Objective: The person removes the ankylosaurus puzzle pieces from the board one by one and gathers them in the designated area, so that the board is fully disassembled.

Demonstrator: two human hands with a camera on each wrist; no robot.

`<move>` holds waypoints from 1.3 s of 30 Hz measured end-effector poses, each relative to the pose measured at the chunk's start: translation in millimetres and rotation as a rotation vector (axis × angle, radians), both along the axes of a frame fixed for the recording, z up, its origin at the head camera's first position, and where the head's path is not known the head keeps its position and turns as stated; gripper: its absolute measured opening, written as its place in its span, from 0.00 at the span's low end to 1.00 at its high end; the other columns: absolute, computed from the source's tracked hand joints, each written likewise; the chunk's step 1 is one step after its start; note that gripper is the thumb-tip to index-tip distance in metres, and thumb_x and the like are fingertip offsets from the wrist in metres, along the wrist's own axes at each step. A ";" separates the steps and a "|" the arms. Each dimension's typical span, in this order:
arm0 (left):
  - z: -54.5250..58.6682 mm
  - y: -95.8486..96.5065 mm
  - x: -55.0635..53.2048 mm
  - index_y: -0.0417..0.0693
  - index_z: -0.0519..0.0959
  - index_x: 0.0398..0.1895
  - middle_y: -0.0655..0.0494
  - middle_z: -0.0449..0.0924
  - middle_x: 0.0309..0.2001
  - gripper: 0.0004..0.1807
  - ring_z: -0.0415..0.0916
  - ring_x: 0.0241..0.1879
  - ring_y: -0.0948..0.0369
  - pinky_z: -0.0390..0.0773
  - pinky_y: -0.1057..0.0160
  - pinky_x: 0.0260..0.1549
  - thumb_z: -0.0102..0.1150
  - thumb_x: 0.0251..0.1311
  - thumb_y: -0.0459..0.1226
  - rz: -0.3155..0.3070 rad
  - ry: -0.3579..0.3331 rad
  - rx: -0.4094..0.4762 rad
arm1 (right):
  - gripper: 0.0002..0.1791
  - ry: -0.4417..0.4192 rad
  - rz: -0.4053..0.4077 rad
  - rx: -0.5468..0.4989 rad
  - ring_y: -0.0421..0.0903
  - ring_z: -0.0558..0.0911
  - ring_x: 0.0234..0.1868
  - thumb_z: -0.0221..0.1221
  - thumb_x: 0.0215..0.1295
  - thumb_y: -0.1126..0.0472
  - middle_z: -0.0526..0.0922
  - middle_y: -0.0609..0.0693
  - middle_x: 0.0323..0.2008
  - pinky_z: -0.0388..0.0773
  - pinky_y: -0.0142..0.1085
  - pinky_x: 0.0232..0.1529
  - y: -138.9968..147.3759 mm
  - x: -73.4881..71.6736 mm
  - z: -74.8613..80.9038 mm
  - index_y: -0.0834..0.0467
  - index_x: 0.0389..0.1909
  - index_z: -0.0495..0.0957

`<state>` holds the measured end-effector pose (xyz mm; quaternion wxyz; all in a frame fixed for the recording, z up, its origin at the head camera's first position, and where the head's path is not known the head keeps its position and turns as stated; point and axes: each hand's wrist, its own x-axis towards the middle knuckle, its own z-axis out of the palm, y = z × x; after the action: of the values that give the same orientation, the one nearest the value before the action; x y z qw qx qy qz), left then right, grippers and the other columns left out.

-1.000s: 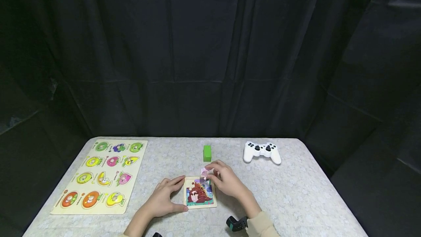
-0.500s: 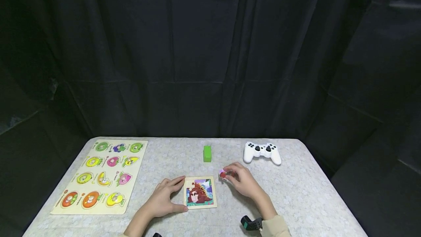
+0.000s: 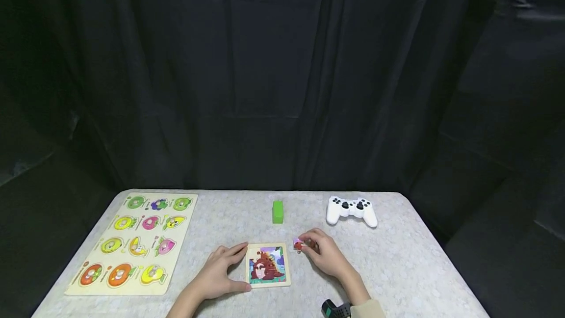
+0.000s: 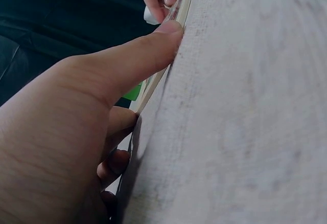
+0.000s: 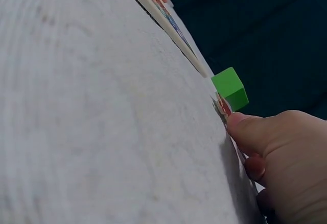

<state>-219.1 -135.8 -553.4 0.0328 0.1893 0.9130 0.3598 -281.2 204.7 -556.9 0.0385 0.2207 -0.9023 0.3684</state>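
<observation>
A square wooden jigsaw puzzle (image 3: pixel 268 265) with a red-haired figure lies flat on the table, a pale patch at its picture's upper left. My left hand (image 3: pixel 221 273) touches the puzzle's left edge, its thumb near the lower corner and a finger near the upper one. In the left wrist view, the thumb (image 4: pixel 138 55) lies straight along the puzzle's side. Just right of the puzzle, my right hand (image 3: pixel 325 253) pinches a small red and pink puzzle piece (image 3: pixel 297 244) low over the table. The right wrist view shows the piece (image 5: pixel 223 104) edge-on at the thumb tip.
A green block (image 3: pixel 277 212) stands behind the puzzle. Farther right lies a white game controller (image 3: pixel 351 211). A fruit peg board (image 3: pixel 132 244) covers the table's left side. Dark curtain (image 3: pixel 273 77) hangs behind the table (image 3: pixel 397 269).
My right hand has moved right from the puzzle's upper right corner to beside it, pinching a piece there. The left hand stays on the puzzle's edge. The head view has tilted slightly up.
</observation>
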 end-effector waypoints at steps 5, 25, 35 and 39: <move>-0.5 -0.3 1.8 0.47 0.73 0.76 0.61 0.68 0.79 0.56 0.63 0.49 0.67 0.69 0.56 0.53 0.81 0.44 0.63 0.001 -0.006 -0.001 | 0.10 0.025 -0.004 -0.009 0.36 0.77 0.40 0.67 0.71 0.64 0.83 0.45 0.47 0.79 0.34 0.43 -1.6 1.9 -2.1 0.55 0.50 0.87; 0.1 -0.3 1.2 0.45 0.74 0.76 0.59 0.69 0.78 0.56 0.64 0.50 0.67 0.70 0.54 0.55 0.82 0.44 0.61 -0.008 0.025 0.002 | 0.11 0.049 -0.023 0.012 0.37 0.78 0.41 0.68 0.70 0.65 0.83 0.47 0.47 0.80 0.35 0.45 -2.3 1.8 -5.2 0.56 0.52 0.87; -0.7 -0.5 0.9 0.45 0.74 0.76 0.59 0.69 0.78 0.56 0.65 0.51 0.67 0.70 0.56 0.54 0.82 0.44 0.61 -0.011 0.034 -0.010 | 0.12 0.039 -0.031 0.017 0.37 0.78 0.41 0.67 0.70 0.65 0.83 0.47 0.48 0.80 0.35 0.45 -2.5 2.5 -4.3 0.56 0.52 0.87; -0.2 -0.3 1.2 0.46 0.74 0.76 0.59 0.69 0.78 0.56 0.65 0.51 0.67 0.70 0.56 0.54 0.82 0.44 0.61 -0.008 0.039 -0.014 | 0.13 0.034 -0.022 -0.004 0.37 0.77 0.40 0.67 0.70 0.65 0.83 0.48 0.48 0.79 0.34 0.43 -1.9 2.1 -2.0 0.58 0.54 0.86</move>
<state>-217.9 -136.1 -553.6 0.0177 0.1999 0.9151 0.3496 -279.1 202.8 -558.9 0.0582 0.2171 -0.9030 0.3661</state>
